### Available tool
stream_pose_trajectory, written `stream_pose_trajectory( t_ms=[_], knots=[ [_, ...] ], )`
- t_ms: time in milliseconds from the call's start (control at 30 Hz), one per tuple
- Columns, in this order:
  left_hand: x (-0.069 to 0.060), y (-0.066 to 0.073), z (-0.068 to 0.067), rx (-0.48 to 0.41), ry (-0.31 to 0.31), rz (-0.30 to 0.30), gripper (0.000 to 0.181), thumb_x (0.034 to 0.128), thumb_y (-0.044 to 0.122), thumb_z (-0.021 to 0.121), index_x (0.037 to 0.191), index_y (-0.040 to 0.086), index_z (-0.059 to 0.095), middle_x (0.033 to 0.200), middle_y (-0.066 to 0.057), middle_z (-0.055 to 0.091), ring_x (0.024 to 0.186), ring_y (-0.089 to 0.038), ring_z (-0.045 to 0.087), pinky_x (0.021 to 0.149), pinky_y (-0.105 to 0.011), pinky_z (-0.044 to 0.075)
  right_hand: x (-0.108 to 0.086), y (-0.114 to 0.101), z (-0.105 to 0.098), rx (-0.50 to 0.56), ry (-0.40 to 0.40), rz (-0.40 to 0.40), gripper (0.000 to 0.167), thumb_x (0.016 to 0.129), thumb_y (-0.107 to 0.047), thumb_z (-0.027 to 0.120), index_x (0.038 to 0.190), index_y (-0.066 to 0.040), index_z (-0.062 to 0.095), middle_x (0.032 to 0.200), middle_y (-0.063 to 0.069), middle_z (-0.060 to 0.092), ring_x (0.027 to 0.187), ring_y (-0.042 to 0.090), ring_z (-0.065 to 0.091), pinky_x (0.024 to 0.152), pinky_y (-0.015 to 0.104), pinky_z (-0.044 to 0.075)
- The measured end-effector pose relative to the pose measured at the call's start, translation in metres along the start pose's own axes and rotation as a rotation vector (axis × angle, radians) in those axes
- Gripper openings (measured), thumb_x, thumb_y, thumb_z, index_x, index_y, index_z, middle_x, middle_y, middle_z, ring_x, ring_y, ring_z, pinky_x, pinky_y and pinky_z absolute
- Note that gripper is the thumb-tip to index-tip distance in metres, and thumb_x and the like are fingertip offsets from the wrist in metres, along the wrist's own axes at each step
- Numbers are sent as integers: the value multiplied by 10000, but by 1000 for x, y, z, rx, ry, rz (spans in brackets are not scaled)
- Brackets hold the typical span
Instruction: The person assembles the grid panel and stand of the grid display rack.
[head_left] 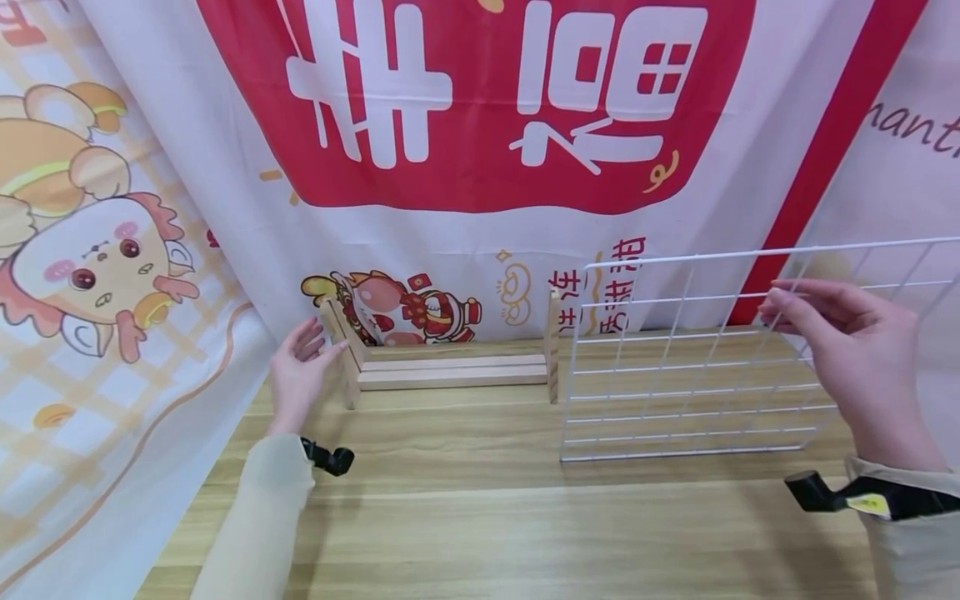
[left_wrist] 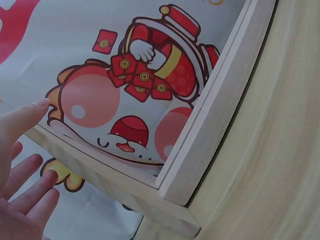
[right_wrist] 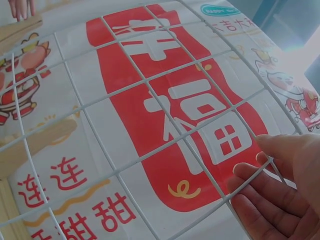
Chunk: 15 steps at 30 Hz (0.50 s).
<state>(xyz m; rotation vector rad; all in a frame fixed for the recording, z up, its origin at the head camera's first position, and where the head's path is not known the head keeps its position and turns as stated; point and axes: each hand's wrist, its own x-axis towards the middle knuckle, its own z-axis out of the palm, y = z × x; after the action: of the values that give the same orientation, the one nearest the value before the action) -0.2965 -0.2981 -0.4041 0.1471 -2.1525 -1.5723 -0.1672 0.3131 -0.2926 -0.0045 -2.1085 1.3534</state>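
A light wooden stand (head_left: 453, 377) stands at the back of the table, with a low rail between two uprights. My left hand (head_left: 300, 367) is beside its left upright, thumb and fingers spread. In the left wrist view the thumb and fingers of the left hand (left_wrist: 22, 210) lie to either side of the upright without gripping it. On the right, my right hand (head_left: 870, 358) pinches a wire of a white wire grid panel (head_left: 675, 454), held tilted up. The right wrist view shows the right hand (right_wrist: 280, 195) at the panel's edge.
Under everything is a wood-grain table (head_left: 465, 533). A white cloth with a red printed panel (head_left: 480, 187) hangs behind, and another printed cloth (head_left: 90, 417) is on the left. Each wrist carries a black camera strap.
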Motion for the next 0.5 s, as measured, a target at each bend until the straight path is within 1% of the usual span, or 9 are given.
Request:
stream_pose_trajectory(
  t_ms=[133, 233, 367, 500],
  knots=[
    [13, 3, 0, 15, -24, -26, 762, 874, 256, 843, 1523, 114, 471, 1486, -114, 531, 1335, -279, 522, 1125, -391, 409, 0, 1, 0, 4, 2, -1, 350, 986, -159, 693, 1331, -100, 682, 1051, -124, 722, 868, 16, 693, 813, 60, 485],
    [20, 3, 0, 25, -43, -48, 791, 876, 278, 839, 1540, 117, 441, 1515, -115, 497, 1351, -288, 504, 1117, -398, 419, 1, 0, 0, 12, 2, -10, 349, 984, -149, 693, 1327, -90, 682, 1051, -110, 726, 872, 30, 696, 817, 70, 490],
    [27, -1, 1, 28, -79, -75, 837, 867, 305, 843, 1561, 136, 408, 1532, -119, 475, 1355, -288, 499, 1095, -382, 444, 1, 0, -1, 19, 6, -18, 345, 981, -138, 696, 1321, -78, 685, 1053, -98, 730, 866, 38, 701, 818, 76, 495],
    [35, -7, 2, 34, -116, -87, 854, 880, 308, 830, 1576, 115, 374, 1527, -149, 472, 1361, -299, 488, 1098, -387, 440, 0, 0, -1, 17, 5, -12, 351, 982, -153, 698, 1327, -91, 683, 1071, -99, 725, 871, 37, 700, 821, 75, 492]
  ],
)
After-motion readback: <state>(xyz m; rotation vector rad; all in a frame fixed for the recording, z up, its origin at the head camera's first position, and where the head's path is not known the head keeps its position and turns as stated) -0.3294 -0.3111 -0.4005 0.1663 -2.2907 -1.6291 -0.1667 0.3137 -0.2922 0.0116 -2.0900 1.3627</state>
